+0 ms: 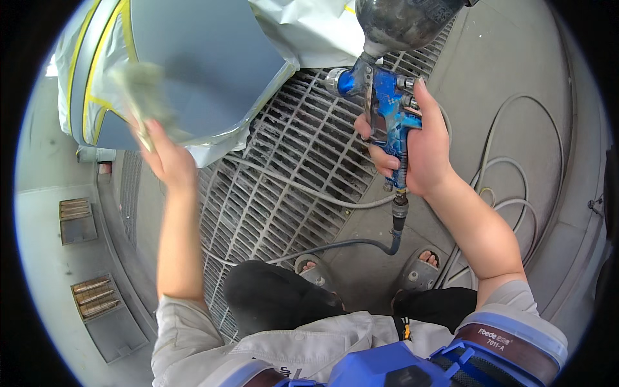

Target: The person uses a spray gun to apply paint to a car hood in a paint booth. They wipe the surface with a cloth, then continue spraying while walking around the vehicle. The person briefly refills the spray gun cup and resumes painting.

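My right hand [429,145] is wrapped round the handle of a blue paint spray gun [387,90], its thumb up at the rear knobs. A dark, paint-stained cup [403,22] sits on top of the gun, cut off by the upper edge. From the foot of the handle an air hose [394,242] runs down. My left hand [169,155] grips a pale cloth [145,93], smeared by motion, in front of a smooth grey car body panel [206,58]. Whether the cloth touches the panel I cannot tell. Yellow masking tape [93,71] and white masking film [306,26] border the panel.
Below lies a metal floor grating [284,168], with a grey hose [309,190] across it. More hose [525,97] loops over the concrete at the right. My sandalled feet [419,267] stand beside the grating. Wall boxes [100,303] are at the left.
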Demonstrator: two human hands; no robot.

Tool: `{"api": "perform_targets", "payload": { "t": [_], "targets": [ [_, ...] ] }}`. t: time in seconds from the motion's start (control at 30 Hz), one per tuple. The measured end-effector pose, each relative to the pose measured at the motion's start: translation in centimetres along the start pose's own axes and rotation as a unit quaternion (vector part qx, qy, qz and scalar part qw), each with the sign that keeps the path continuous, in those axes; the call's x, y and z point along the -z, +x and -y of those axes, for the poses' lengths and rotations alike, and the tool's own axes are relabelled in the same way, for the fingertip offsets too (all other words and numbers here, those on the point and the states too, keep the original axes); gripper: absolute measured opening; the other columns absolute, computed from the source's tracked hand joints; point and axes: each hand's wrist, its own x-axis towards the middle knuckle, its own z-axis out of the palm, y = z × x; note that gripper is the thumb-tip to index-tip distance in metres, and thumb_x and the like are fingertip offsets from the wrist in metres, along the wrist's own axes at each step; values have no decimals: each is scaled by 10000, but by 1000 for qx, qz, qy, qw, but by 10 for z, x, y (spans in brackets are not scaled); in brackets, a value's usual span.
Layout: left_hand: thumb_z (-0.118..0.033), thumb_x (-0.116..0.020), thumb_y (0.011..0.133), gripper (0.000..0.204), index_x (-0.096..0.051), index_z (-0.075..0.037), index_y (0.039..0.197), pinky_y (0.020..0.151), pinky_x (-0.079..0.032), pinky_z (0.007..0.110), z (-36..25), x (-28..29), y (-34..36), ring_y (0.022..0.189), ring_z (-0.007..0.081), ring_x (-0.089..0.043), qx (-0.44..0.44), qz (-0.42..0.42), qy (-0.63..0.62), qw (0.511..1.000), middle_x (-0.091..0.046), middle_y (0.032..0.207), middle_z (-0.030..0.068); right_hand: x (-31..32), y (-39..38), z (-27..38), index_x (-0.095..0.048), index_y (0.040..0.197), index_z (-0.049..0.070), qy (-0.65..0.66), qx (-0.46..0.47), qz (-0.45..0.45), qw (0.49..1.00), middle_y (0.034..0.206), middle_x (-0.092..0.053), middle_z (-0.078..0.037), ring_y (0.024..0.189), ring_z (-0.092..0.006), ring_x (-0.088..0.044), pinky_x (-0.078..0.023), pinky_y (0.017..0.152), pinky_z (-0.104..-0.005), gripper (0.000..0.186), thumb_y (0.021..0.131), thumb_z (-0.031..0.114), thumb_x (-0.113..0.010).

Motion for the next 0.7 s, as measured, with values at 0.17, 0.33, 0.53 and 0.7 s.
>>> {"api": "perform_targets", "payload": {
  "t": [0.17, 0.33, 0.53, 0.7],
  "targets": [
    [-232, -523, 1045, 663, -372, -130, 1683, 1329, -223, 491, 40, -67, 47, 1630, 273, -301, -214, 205, 435, 850, -358, 1750, 90, -8, -6, -6, -581, 1309, 67, -33, -20, -13, 999, 975, -634, -106, 443, -106, -432, -391, 421, -266, 804, 1069, 751, -232],
    [-179, -462, 1045, 667, -338, -128, 1699, 1351, -158, 447, 83, -106, -4, 1649, 245, -250, -307, 339, 461, 760, -321, 1770, 69, -4, -13, -10, -570, 1331, 49, -90, 3, -18, 996, 953, -645, -107, 443, -103, -432, -395, 418, -264, 807, 1080, 730, -218],
    [-276, -302, 1084, 669, -191, -121, 1725, 1368, -18, 394, 80, -96, -90, 1678, 204, -69, -344, 622, 479, 516, -97, 1820, 72, -7, -25, -6, -563, 1363, 45, -107, 2, -32, 994, 947, -650, -115, 446, -102, -440, -394, 413, -260, 799, 1088, 712, -219],
    [-256, -517, 1050, 533, -555, -149, 1571, 1337, -231, 443, 68, -140, 58, 1552, 262, -442, -121, 335, 562, 747, -544, 1622, 102, -3, -19, -14, -589, 1291, 74, -94, 9, -38, 995, 903, -659, -96, 459, -108, -470, -386, 420, -256, 726, 1089, 715, -314]
  ]
}}
